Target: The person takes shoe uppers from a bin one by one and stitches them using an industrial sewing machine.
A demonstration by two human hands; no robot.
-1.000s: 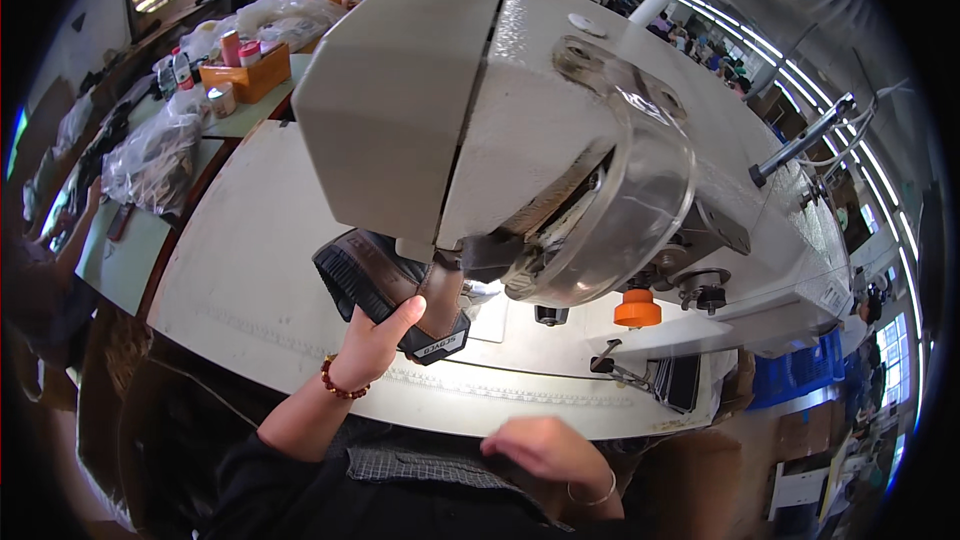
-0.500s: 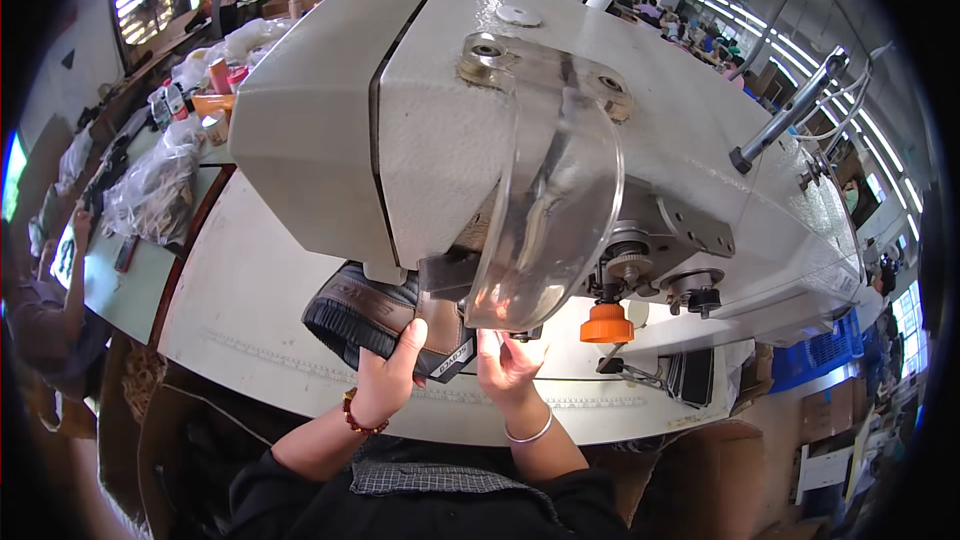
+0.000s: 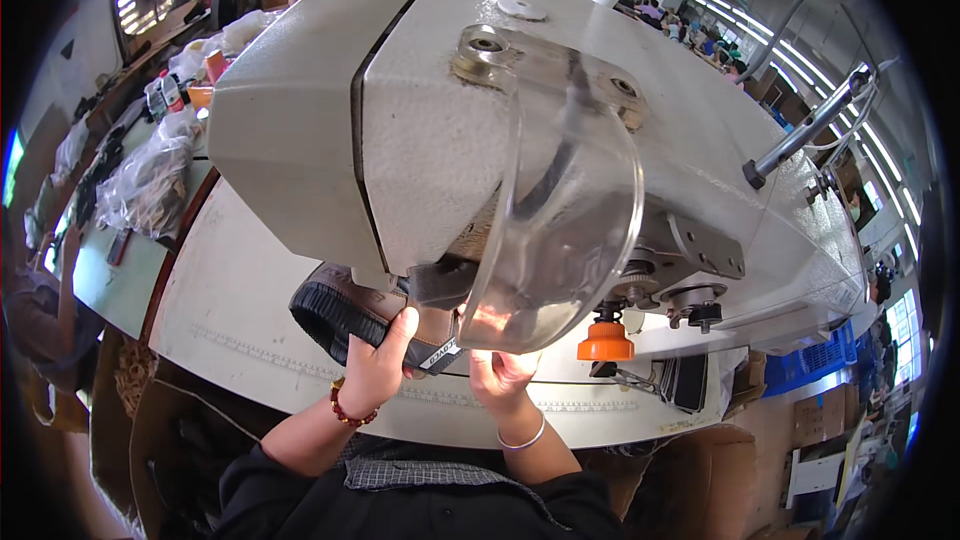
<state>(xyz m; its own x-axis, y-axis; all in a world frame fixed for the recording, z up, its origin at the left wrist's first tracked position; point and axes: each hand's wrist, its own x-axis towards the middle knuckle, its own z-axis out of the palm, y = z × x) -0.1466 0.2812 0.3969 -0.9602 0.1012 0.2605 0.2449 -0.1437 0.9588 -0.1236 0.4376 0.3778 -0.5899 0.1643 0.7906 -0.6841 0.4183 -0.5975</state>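
Observation:
A brown and black shoe [image 3: 345,310] with a ribbed black sole lies tilted beneath the head of a pale grey sewing machine [image 3: 300,120]. My left hand [image 3: 378,365] grips its near side, thumb on top and the other fingers mostly hidden under it. Close to the shoe's right end, my right hand [image 3: 503,380] has its fingers drawn together in a pinch below the clear plastic guard [image 3: 585,210]. Whatever sits between those fingertips is too small or hidden to name. The guard and machine head cover the spot where the needle would be.
An orange knob [image 3: 605,342] hangs under the machine arm, right of my right hand. The white table [image 3: 230,285] has a ruler strip along its near edge. Plastic bags [image 3: 150,185] crowd a side table at left, where another person sits. A blue crate [image 3: 810,360] stands at right.
The shoe and my left hand have shifted slightly left in the picture, with the shoe still held. My right hand has moved slightly down from under the guard. The whole view has shifted a little.

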